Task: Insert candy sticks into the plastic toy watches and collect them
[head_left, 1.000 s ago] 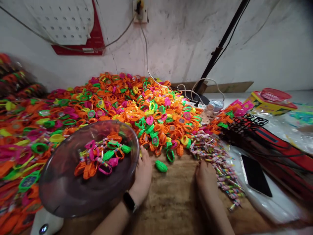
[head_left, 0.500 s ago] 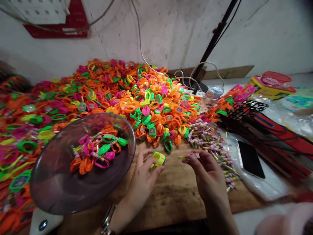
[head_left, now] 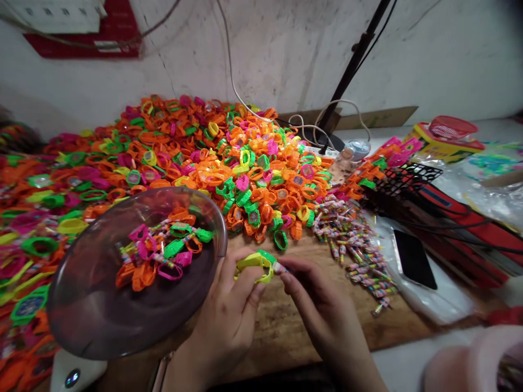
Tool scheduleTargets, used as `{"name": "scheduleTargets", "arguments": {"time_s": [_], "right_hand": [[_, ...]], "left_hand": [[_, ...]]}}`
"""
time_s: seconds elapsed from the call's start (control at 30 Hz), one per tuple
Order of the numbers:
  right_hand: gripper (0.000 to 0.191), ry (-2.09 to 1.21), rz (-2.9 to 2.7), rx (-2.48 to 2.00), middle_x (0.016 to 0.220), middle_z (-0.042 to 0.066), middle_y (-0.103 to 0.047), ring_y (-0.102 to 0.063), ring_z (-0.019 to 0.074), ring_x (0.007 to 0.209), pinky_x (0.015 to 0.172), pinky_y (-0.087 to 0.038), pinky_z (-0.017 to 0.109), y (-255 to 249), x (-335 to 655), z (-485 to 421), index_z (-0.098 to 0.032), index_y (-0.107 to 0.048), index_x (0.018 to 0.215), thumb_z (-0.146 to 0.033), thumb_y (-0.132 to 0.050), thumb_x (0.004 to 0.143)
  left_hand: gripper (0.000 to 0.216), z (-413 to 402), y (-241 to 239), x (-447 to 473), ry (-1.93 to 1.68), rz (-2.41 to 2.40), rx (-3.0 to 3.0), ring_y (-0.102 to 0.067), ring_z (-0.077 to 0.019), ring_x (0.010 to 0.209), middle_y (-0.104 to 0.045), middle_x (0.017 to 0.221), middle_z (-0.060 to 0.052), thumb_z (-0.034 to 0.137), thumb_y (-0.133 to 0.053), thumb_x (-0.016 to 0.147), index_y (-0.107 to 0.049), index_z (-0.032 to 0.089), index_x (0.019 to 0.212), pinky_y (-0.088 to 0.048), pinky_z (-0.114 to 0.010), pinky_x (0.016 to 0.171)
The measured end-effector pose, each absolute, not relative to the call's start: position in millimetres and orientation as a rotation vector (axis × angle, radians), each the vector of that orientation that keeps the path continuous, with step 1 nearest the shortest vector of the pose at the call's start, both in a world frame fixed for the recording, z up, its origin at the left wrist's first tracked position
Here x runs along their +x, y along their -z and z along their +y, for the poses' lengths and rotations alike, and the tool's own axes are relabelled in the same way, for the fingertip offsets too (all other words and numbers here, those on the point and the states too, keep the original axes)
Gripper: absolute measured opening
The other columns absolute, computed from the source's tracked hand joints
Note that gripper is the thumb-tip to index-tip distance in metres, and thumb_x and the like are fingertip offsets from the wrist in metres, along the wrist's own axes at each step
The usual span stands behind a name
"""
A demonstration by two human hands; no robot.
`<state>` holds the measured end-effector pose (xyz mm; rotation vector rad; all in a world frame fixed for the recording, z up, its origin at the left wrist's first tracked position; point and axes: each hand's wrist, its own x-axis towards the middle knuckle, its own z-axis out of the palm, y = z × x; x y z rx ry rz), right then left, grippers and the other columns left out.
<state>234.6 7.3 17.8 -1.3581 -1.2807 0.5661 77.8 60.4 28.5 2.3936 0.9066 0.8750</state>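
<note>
My left hand (head_left: 231, 313) pinches a yellow-green toy watch band (head_left: 254, 265) above the wooden board (head_left: 286, 326). Coming in from the right, my right hand (head_left: 316, 305) holds a small striped candy stick (head_left: 278, 267) with its tip against the band. Both hands meet just right of a dark translucent bowl (head_left: 102, 321) holding several finished bands in orange, pink and green. A big heap of coloured toy bands (head_left: 196, 158) spreads behind, and a pile of striped candy sticks (head_left: 355, 245) lies to the right.
A black phone (head_left: 414, 258) lies on clear plastic at the right. Behind it are a black mesh basket (head_left: 408, 182), red packaging and a yellow box (head_left: 447, 144). A black stand pole (head_left: 351, 71) and white cables rise at the wall. A white device (head_left: 75, 373) sits below the bowl.
My left hand picked up a yellow-green band from the board and my right hand took a candy stick from the pile. Both hands then came together in front of the bowl.
</note>
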Motion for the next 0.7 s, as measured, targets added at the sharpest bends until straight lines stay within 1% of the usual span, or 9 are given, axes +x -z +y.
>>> {"name": "scheduleTargets", "arguments": {"time_s": [0.07, 0.13, 0.27, 0.33, 0.4, 0.5, 0.6, 0.63, 0.7], "right_hand": [[0.019, -0.455, -1.379, -1.371, 0.097, 0.004, -0.071, -0.069, 0.0145, 0.088, 0.076, -0.057, 0.024, -19.0, 232.3, 7.2, -0.023, -0.062, 0.108, -0.018, -0.053, 0.092], [0.021, -0.301, -1.483, -1.387, 0.095, 0.004, -0.071, -0.069, 0.0143, 0.084, 0.073, -0.057, 0.024, -18.4, 230.7, 6.7, -0.023, -0.060, 0.110, -0.016, -0.053, 0.092], [0.025, 0.072, -1.716, -1.442, 0.098, 0.010, -0.070, -0.067, 0.0216, 0.090, 0.076, -0.056, 0.034, -12.7, 229.6, 6.4, -0.018, -0.058, 0.116, -0.019, -0.056, 0.091], [0.022, 0.247, -1.841, -1.453, 0.096, 0.012, -0.070, -0.066, 0.0238, 0.088, 0.075, -0.054, 0.036, -10.6, 231.1, 7.9, -0.015, -0.058, 0.113, -0.019, -0.055, 0.091], [0.015, 0.355, -1.944, -1.434, 0.088, 0.010, -0.070, -0.066, 0.0217, 0.079, 0.069, -0.052, 0.033, -10.2, 233.5, 9.8, -0.014, -0.058, 0.106, -0.017, -0.051, 0.093], [0.013, 0.389, -2.029, -1.373, 0.078, 0.006, -0.067, -0.063, 0.0169, 0.068, 0.062, -0.046, 0.028, -9.5, 235.9, 10.5, -0.014, -0.058, 0.096, -0.016, -0.045, 0.097], [0.014, 0.348, -2.020, -1.336, 0.074, 0.004, -0.065, -0.060, 0.0149, 0.064, 0.061, -0.043, 0.027, -3.2, 235.7, 7.6, -0.014, -0.057, 0.092, -0.016, -0.044, 0.098], [0.013, 0.331, -2.004, -1.332, 0.073, 0.004, -0.064, -0.060, 0.0147, 0.064, 0.061, -0.043, 0.027, 0.4, 235.9, 6.4, -0.015, -0.057, 0.092, -0.016, -0.045, 0.098], [0.011, 0.307, -1.962, -1.345, 0.072, 0.004, -0.064, -0.060, 0.0148, 0.063, 0.061, -0.043, 0.027, 8.1, 238.3, 5.1, -0.015, -0.057, 0.093, -0.017, -0.047, 0.097]], "left_hand": [[0.023, 60.1, -29.0, 76.4, -0.859, 0.914, 2.418, -0.052, -0.0196, 0.113, -0.049, 0.120, -0.010, 0.016, -0.041, 0.095, -0.055, 0.021, 0.112, -0.049, -0.037, 0.094], [0.020, 60.1, -29.1, 75.8, -0.839, 0.930, 2.433, -0.052, -0.0202, 0.111, -0.049, 0.119, -0.010, 0.016, -0.040, 0.095, -0.055, 0.020, 0.108, -0.049, -0.037, 0.093], [0.018, 59.3, -27.9, 76.3, -0.786, 0.966, 2.444, -0.054, -0.0207, 0.105, -0.052, 0.114, -0.011, 0.015, -0.039, 0.094, -0.053, 0.019, 0.103, -0.051, -0.038, 0.089], [0.018, 57.9, -27.6, 75.9, -0.737, 0.962, 2.420, -0.055, -0.0208, 0.103, -0.053, 0.111, -0.011, 0.015, -0.038, 0.094, -0.052, 0.019, 0.104, -0.052, -0.037, 0.087], [0.017, 56.7, -28.2, 74.6, -0.664, 0.961, 2.365, -0.056, -0.0208, 0.101, -0.055, 0.108, -0.010, 0.016, -0.037, 0.093, -0.051, 0.019, 0.103, -0.052, -0.037, 0.087], [0.015, 58.3, -30.8, 71.8, -0.525, 0.974, 2.236, -0.057, -0.0204, 0.098, -0.057, 0.103, -0.008, 0.018, -0.037, 0.093, -0.049, 0.019, 0.102, -0.051, -0.038, 0.087], [0.016, 62.6, -35.3, 69.7, -0.425, 0.961, 2.153, -0.059, -0.0199, 0.096, -0.060, 0.101, -0.006, 0.020, -0.038, 0.093, -0.048, 0.020, 0.106, -0.052, -0.037, 0.086], [0.019, 62.7, -37.8, 69.2, -0.442, 0.966, 2.171, -0.060, -0.0204, 0.097, -0.061, 0.103, -0.007, 0.020, -0.040, 0.093, -0.048, 0.020, 0.109, -0.052, -0.038, 0.086], [0.027, 57.2, -44.9, 68.2, -0.614, 0.993, 2.266, -0.060, -0.0225, 0.103, -0.061, 0.111, -0.008, 0.018, -0.045, 0.091, -0.048, 0.021, 0.118, -0.052, -0.041, 0.089]]}}
